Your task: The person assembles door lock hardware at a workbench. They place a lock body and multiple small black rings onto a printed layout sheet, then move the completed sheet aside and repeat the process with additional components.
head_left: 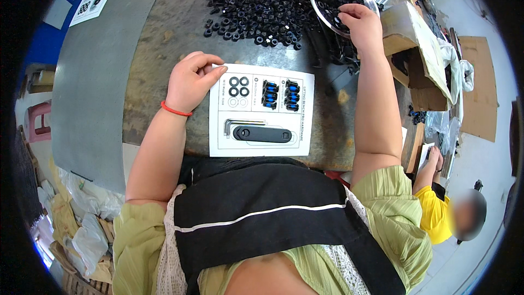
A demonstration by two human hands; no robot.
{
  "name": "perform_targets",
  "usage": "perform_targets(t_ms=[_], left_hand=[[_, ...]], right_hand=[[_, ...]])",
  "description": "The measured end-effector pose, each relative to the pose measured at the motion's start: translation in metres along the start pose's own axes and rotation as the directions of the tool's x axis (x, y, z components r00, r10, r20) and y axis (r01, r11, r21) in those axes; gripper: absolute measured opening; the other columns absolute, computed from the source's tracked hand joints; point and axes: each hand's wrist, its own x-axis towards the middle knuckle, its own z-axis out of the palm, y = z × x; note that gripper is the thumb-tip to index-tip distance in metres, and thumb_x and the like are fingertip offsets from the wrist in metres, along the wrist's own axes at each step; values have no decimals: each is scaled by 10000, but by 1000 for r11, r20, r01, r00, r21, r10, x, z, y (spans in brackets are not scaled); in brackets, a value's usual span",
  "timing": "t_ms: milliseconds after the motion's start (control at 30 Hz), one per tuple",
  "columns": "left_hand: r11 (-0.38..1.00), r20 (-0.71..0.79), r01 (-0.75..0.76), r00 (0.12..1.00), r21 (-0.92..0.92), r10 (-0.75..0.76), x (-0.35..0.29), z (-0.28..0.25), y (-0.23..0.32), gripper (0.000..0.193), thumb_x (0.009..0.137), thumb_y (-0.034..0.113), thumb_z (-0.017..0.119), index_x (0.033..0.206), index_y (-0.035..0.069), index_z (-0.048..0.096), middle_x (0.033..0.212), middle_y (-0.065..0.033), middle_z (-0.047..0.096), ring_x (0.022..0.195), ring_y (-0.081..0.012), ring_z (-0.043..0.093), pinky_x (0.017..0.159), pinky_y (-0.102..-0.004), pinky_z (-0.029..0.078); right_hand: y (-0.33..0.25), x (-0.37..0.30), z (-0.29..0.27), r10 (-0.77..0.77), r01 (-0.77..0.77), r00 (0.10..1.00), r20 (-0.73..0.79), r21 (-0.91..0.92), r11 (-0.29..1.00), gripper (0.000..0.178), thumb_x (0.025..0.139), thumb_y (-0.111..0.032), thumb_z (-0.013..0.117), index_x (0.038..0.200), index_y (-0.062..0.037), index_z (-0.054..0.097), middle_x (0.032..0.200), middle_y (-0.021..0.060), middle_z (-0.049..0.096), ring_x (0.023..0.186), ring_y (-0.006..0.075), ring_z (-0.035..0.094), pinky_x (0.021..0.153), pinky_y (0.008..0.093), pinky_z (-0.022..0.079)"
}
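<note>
Black apron (256, 191) nearest. Counter (158, 43): one hardware card (284, 117) with four black washers (234, 85), two bolt groups (269, 94), one black flat wrench (267, 134). Left hand (192, 79) half-curled at card's top-left corner, can't tell if gripping; right hand (360, 22) pinched narrow over one metal bowl (313, 1), grip unclear. Nut pile (256, 5) beyond, cardboard box (401, 24) crowding right.

- White rectangular paper card (262, 151) at the near edge of the brown worn counter (164, 38): a black capital-letter title runs sideways along its right edge.
- Same card: smaller sideways lettering stands beside the black ring washers (237, 83) and blue-banded black bolts (269, 95).
- White printed sheet (99, 11) near the counter's far left corner: too small to read.
</note>
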Motion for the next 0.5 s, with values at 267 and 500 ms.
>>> perform_targets(t_ms=[267, 500], left_hand=[[993, 27, -47, 998, -106, 50, 9, 0, 38, 191, 793, 131, 762, 946, 29, 714, 826, -25, 594, 693, -108, 518, 657, -249, 455], [992, 33, -35, 999, -120, 39, 3, 3, 44, 239, 813, 152, 758, 1013, 32, 706, 883, -26, 626, 748, -98, 552, 690, -244, 464]], right_hand=[[-7, -1, 0, -11, 11, 1000, -18, 6, 1000, 171, 813, -67, 740, 977, -20, 727, 851, 22, 700, 761, 119, 626, 716, 266, 503], [-23, -24, 0, 49, -37, 998, -49, 215, 976, 168, 812, -63, 749, 972, -19, 725, 871, 32, 709, 784, 108, 633, 712, 250, 498]])
